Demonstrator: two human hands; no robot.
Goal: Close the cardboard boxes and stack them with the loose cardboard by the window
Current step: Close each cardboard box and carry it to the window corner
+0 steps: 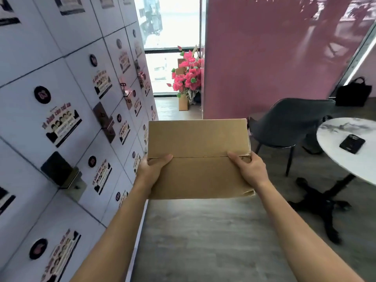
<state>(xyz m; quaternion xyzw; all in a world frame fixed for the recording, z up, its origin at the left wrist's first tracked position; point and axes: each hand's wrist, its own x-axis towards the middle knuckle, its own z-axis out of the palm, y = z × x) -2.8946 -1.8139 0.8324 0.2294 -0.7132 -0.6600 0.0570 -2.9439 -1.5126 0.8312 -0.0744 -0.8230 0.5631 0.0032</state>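
Flanking box (198, 159), lockers (61, 119), chair (284, 123), table (345, 147)

Brown cardboard box (198, 159) — closed, held level.

The grey wood-look floor (203, 231) carries a dark chair (284, 123) and round marble table (345, 151) at right, cardboard (183, 101) far centre.

One box (198, 159) (closed), one chair (289, 123), one table (333, 151), one phone (352, 143)
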